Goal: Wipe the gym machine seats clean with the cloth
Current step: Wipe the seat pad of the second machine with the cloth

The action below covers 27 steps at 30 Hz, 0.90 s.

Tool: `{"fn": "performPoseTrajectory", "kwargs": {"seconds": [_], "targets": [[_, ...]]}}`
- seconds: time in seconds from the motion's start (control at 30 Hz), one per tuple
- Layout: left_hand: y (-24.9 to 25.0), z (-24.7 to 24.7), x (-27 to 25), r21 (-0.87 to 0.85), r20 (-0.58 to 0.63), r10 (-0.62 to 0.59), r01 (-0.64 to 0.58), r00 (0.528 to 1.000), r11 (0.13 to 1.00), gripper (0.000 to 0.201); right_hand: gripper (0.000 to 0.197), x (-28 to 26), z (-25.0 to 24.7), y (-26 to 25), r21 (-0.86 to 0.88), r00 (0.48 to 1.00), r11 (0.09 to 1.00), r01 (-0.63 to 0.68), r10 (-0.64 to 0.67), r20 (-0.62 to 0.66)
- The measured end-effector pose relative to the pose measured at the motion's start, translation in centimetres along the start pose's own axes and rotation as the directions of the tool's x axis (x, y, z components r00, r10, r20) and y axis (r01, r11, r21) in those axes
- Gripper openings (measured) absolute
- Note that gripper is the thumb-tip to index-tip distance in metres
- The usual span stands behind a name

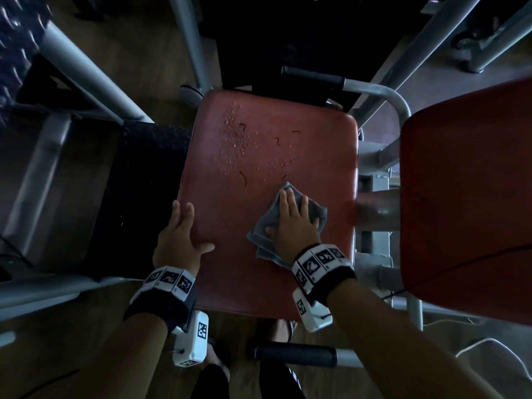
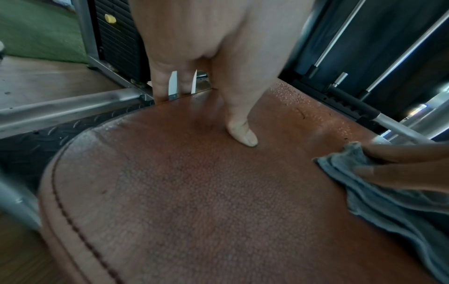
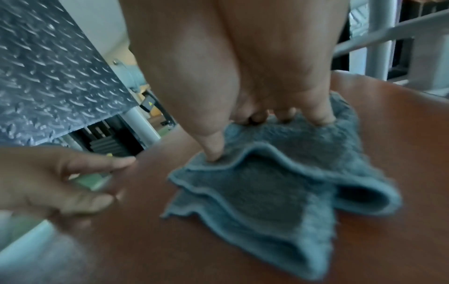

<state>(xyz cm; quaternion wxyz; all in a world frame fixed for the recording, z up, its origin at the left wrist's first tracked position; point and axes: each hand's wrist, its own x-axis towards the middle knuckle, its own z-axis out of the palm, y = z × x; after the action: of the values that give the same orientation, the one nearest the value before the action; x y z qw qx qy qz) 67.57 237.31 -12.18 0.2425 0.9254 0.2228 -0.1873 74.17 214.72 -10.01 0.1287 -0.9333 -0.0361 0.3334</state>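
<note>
The red padded seat [image 1: 267, 283] lies below me in the head view, with water droplets [image 1: 236, 139] and a few dark marks on its far half. My right hand [image 1: 293, 217] presses flat on a folded grey cloth [image 1: 263, 236] on the seat's near right part. In the right wrist view its thumb and fingertips [image 3: 318, 117] dig into the cloth [image 3: 279, 173]. My left hand [image 1: 181, 228] rests on the seat's left edge, fingers along the rim and thumb [image 2: 243, 134] on the leather [image 2: 194, 201]. It holds nothing.
A second red pad [image 1: 466, 203] stands close on the right. Grey frame tubes [image 1: 86, 67] surround the seat. A black diamond-plate step [image 1: 144, 174] lies to the left. Black-grip handles sit beyond [image 1: 313, 77] and before [image 1: 290, 354] the seat. A weight stack [image 2: 116, 38] stands behind.
</note>
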Motion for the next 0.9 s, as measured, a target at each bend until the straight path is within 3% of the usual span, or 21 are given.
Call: {"fn": "performPoseTrajectory", "kwargs": {"seconds": [0.3, 0.5, 0.9], "targets": [[-0.2, 0.2, 0.2, -0.002, 0.009, -0.001, 0.001, 1.0, 1.0, 0.104, 0.086, 4.6, -3.1, 0.7, -0.093, 0.997, 0.994, 0.063, -0.06, 0.042], [-0.2, 0.0, 0.0, -0.016, 0.014, -0.004, 0.004, 1.0, 1.0, 0.104, 0.082, 0.9, -1.2, 3.2, -0.244, 0.968, 0.937, 0.25, -0.242, 0.062], [-0.5, 0.7, 0.0, -0.071, -0.028, 0.006, -0.008, 1.0, 0.997, 0.105, 0.086, 6.3, -4.3, 2.1, -0.091, 0.982, 0.979, 0.184, -0.179, 0.06]]}}
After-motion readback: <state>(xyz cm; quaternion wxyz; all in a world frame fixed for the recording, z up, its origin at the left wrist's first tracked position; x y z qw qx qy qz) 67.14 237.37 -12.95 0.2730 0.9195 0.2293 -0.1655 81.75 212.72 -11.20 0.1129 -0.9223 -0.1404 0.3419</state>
